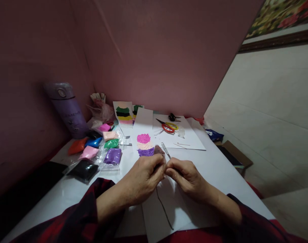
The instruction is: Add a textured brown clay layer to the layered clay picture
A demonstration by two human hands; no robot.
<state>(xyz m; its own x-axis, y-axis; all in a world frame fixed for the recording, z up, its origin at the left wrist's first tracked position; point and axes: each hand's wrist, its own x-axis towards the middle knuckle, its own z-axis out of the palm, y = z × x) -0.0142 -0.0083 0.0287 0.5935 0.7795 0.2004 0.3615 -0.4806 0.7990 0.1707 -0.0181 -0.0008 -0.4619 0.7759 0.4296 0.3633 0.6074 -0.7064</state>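
Observation:
My left hand is closed on a small clear plastic bag with something brown in it, partly hidden behind the fingers. My right hand meets it at the fingertips, pinched on the near edge of the same bag. Just beyond the hands lies a metal craft-knife handle, its lower end hidden by my right hand. A thin dark clay strand lies on the white sheet below. Past my left hand is a picture with pink, cream and purple clay bands.
At left sit several bags of coloured clay, including black and purple, with a purple bottle behind. Red-and-yellow scissors lie on white card at the back. Two striped pictures, one in front, lean by the wall.

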